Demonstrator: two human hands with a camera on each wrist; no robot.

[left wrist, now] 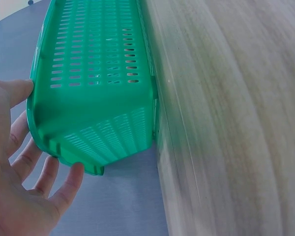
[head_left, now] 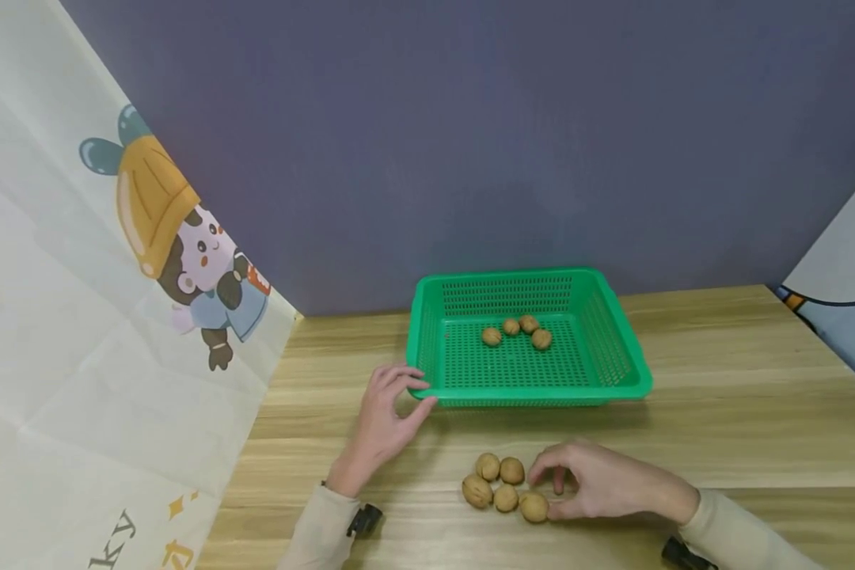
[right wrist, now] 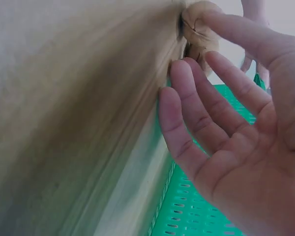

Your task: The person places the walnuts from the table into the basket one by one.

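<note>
A green plastic basket (head_left: 513, 393) stands at the back of the table with several walnuts (head_left: 541, 339) on its floor. My left hand (head_left: 385, 419) holds its front left corner, thumb on the front rim and fingers along the left rim. In the left wrist view, the fingers (left wrist: 64, 191) spread along the basket's edge (left wrist: 98, 98). In front of the basket lies a group of walnuts (head_left: 477, 492). My right hand (head_left: 594, 481) is beside the rightmost walnut (head_left: 534, 507), the thumb touching it. The right wrist view shows the other fingers (right wrist: 201, 118) spread and apart from it.
A dark grey-blue panel (head_left: 506, 142) rises behind the wooden table (head_left: 720, 380). On the left hangs a white sheet (head_left: 64, 317) with a cartoon figure. A dark cable (head_left: 837, 303) runs at the right edge.
</note>
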